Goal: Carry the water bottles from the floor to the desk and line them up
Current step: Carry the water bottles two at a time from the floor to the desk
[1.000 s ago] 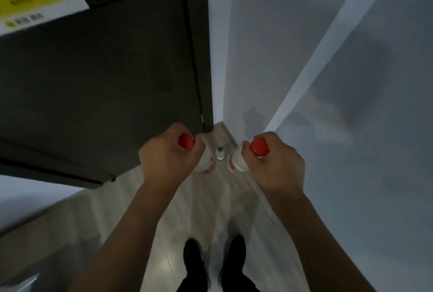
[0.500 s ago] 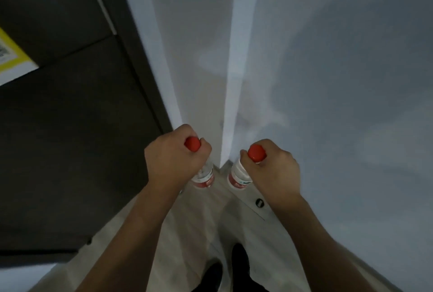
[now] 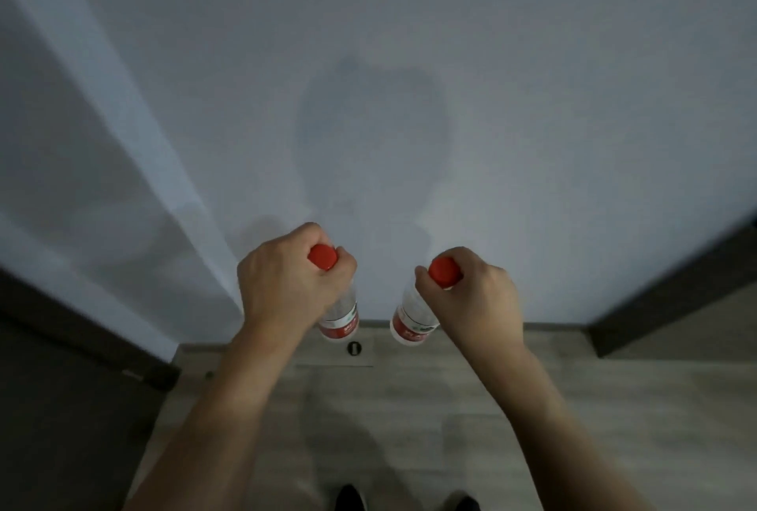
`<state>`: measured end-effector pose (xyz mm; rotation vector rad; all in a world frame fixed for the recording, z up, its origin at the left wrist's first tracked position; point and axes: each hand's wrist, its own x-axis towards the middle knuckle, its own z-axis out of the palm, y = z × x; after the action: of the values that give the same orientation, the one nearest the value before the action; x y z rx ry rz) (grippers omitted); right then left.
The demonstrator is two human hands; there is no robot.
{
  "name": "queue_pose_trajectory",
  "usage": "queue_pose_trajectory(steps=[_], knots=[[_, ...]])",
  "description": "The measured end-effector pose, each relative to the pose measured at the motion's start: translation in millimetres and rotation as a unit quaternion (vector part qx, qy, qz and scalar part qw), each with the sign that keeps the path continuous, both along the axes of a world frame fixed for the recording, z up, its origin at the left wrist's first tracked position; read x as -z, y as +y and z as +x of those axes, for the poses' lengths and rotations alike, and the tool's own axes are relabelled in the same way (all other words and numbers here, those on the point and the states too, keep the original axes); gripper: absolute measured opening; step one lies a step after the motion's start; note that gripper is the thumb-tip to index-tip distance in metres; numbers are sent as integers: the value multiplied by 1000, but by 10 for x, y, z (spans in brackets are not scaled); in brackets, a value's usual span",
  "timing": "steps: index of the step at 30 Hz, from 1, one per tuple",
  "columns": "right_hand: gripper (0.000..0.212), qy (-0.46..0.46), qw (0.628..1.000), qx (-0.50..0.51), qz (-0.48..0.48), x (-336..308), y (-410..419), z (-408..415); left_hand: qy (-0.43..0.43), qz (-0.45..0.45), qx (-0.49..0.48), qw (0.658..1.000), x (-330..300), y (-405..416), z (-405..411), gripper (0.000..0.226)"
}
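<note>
Since a moment ago I have turned to the right: the dark cabinet that filled my left side has slid to the lower-left edge, and the pale wall (image 3: 409, 60) now faces me squarely, with a dark panel (image 3: 676, 285) coming in at the right edge. My grip has not changed. My left hand (image 3: 286, 289) is curled round the neck of the left bottle (image 3: 342, 316), the fingers wrapped just under its red cap (image 3: 322, 255), and the clear body with its red label hangs down below my fist. My right hand (image 3: 475, 297) holds the right bottle (image 3: 411, 322) the same way, fingers closed beneath its red cap (image 3: 444, 272). Both bottles are in the air, near each other but apart, above the strip where the wooden floor (image 3: 532, 408) meets the wall. A small dark round fitting (image 3: 354, 348) sits in the floor between and below them. The toes of my dark shoes (image 3: 350, 498) show at the bottom edge. The desk is not in sight.
</note>
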<state>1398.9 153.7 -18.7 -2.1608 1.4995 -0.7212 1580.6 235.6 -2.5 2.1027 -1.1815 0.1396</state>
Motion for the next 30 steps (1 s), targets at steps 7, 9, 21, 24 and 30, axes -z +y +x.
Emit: queue_pose_trajectory(steps=[7,9,21,24,30], knots=[[22,-9,989,148,-26,-157,-150,-1466,-35,-37,160,986,-103,-726,-1294,26],[23,-8,982,186,-35,-194,-161,-1960,-46,-39,205,977,-107,-918,-1759,28],[28,-16,918,394,-43,-174,182,-4899,-47,-68,404,911,-78,-1569,-4786,27],[29,-27,894,444,-46,-164,363,-5472,-47,-76,461,883,-115,-1600,-5478,26],[22,-62,844,527,-83,-177,639,-6395,-29,-70,540,838,-224,-1635,-6653,27]])
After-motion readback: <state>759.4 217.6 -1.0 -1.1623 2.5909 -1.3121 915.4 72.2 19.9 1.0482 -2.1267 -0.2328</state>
